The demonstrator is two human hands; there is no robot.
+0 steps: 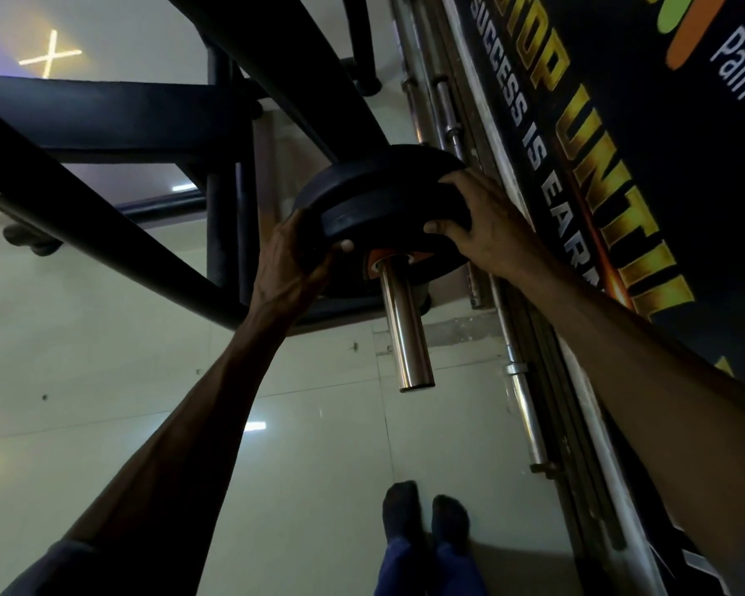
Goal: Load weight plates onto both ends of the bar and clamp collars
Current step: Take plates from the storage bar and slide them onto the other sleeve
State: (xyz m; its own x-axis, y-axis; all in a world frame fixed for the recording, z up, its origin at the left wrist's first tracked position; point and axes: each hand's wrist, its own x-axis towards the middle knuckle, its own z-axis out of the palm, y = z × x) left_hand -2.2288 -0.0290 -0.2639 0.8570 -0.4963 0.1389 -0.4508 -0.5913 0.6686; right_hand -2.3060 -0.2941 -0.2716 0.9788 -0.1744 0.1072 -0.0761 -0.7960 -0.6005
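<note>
Two black weight plates sit on the bar's chrome sleeve (405, 329), which points toward me with its end bare. The nearer black plate (383, 208) has an orange hub showing around the sleeve. Behind it sits a second black plate (362, 169). My left hand (293, 260) grips the nearer plate's left rim, thumb on its face. My right hand (478, 225) grips its right rim, fingers curled over the edge. No collar is in view.
The black rack frame (104, 208) slants across the left and behind the plates. Spare chrome bars (521, 402) lie along the wall at right, under a dark banner (620, 165). My socked feet (422, 514) stand on the pale tiled floor.
</note>
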